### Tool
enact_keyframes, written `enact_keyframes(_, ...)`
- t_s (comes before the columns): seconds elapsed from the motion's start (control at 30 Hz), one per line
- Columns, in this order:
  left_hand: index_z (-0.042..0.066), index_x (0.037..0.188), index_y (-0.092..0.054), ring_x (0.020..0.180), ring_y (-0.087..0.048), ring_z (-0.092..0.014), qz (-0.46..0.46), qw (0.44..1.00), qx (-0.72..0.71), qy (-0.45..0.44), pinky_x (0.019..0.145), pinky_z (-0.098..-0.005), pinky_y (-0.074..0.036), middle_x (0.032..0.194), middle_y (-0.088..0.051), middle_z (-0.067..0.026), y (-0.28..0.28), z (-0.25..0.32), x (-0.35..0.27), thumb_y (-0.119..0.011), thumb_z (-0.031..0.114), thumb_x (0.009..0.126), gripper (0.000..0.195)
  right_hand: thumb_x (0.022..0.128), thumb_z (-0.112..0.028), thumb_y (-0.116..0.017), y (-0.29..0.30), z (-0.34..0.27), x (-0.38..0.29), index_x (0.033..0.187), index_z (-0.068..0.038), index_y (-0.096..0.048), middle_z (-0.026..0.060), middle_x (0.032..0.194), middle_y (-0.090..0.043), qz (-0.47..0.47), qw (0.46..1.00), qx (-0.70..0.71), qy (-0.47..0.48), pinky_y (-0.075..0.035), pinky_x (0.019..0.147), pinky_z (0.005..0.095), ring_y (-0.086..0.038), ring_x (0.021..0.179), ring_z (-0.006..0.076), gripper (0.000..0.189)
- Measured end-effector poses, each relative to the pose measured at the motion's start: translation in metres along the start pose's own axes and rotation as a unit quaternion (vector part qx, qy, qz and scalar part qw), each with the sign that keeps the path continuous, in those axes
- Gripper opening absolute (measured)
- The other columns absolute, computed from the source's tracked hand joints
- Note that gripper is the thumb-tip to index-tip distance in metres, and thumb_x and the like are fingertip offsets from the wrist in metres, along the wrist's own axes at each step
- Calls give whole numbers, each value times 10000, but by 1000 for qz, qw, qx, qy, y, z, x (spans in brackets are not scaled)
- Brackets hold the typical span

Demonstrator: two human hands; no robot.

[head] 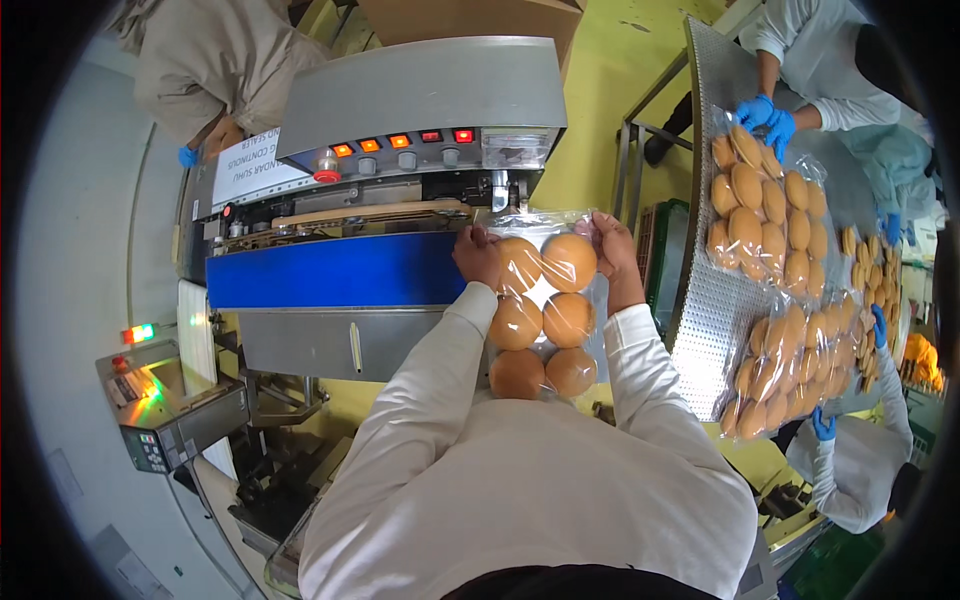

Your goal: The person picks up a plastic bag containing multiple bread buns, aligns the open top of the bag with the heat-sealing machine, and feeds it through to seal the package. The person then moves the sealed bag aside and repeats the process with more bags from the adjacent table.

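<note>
A clear plastic bag of round buns lies flat in front of me, the buns in two columns. My left hand grips the bag's upper left corner, beside the right end of the blue conveyor belt. On the other side, my right hand pinches the upper right corner. The bag's open-looking top edge sits just below the metal head at the right end of a continuous band sealer. Whether that edge touches the sealer cannot be told.
At right, a perforated metal table bears several bagged buns; co-workers' blue-gloved hands touch one bag. Another person's sleeve is behind the sealer at left. A machine with a control panel stands lower left.
</note>
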State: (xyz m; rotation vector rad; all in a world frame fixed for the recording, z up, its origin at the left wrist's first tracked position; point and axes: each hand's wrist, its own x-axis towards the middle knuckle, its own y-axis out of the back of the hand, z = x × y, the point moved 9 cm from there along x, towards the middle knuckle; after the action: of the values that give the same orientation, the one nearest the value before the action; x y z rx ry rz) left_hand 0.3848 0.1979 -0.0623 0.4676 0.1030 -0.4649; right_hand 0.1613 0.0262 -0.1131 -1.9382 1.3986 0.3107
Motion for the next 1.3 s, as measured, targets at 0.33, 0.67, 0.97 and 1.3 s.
enact_keyframes(0.33,-2,876,-581,711,-665,-286,-3,998,-51,-21,665,-374,-508,762,-664,-142,-33,-11,8,-621,301,867,306,885,-149,-538,33,-57,-18,814,49,-618,157,677,-645,237,855,-375,270,-479,610,355,-613,617,217,224)
enact_keyframes(0.67,-12,813,-585,659,-591,-267,75,995,-71,14,645,-388,-464,726,-618,-150,-25,-41,-20,-588,218,879,239,911,-125,-549,47,-56,2,801,20,-592,68,626,-609,245,807,-395,363,-446,534,285,-552,553,128,188)
enact_keyframes(0.97,-34,803,-596,668,-606,-270,132,991,-23,27,635,-383,-467,755,-635,-168,38,-39,5,-574,176,874,223,894,-69,-516,-25,-22,8,831,36,-565,124,598,-621,130,933,-236,238,-467,482,278,-598,499,171,132)
enact_keyframes(1.3,-24,745,-583,580,-537,-182,187,980,-58,27,579,-339,-444,645,-602,-105,97,-60,38,-609,161,875,228,875,-119,-568,-90,-7,-7,753,24,-603,58,552,-568,152,897,-303,284,-411,476,287,-524,475,126,191)
